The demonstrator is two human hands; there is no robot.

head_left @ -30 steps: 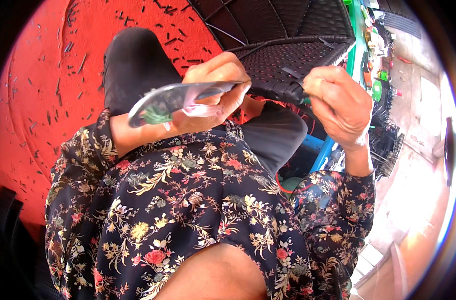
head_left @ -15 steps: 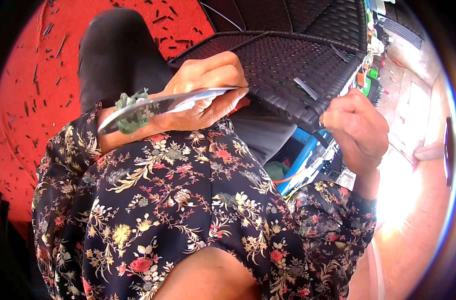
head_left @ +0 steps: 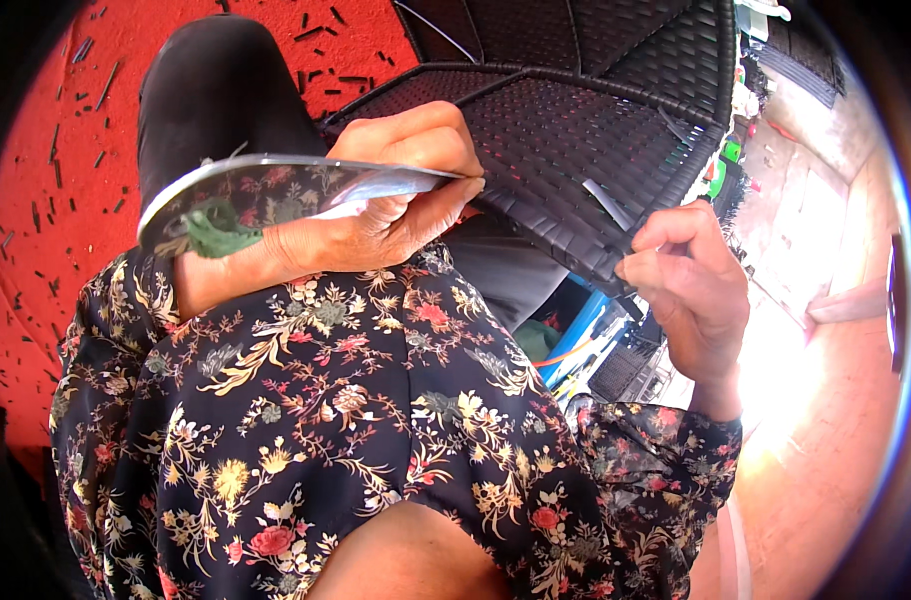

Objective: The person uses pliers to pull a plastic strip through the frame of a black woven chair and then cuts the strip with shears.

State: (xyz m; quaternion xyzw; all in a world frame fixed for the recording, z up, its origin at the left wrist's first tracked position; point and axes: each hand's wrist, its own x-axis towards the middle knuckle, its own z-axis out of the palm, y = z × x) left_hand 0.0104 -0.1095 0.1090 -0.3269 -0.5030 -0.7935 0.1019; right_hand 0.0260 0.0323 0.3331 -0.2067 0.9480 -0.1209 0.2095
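My left hand is closed on a flat, shiny metal tool with a narrow end and a broad rounded end; its exact kind is unclear. The broad end of the metal tool extends left over my forearm, with a patch of green showing on it. At the seat's near right corner, my right hand pinches what looks like a black plastic strip, mostly hidden by the fingers. Just beyond those fingertips a loose flat strip end sticks up. Both hands are beside the black woven wicker chair seat.
Short black cut-offs lie scattered over the red floor covering. My bent knee is left of the chair. Beneath the seat corner stands a blue-edged container with an orange cord. Strong light glares at the right.
The metal tool has swung, its broad end moving left and up. My right hand has shifted left and down, its fingers now pinching at the seat corner. The view has shifted slightly.
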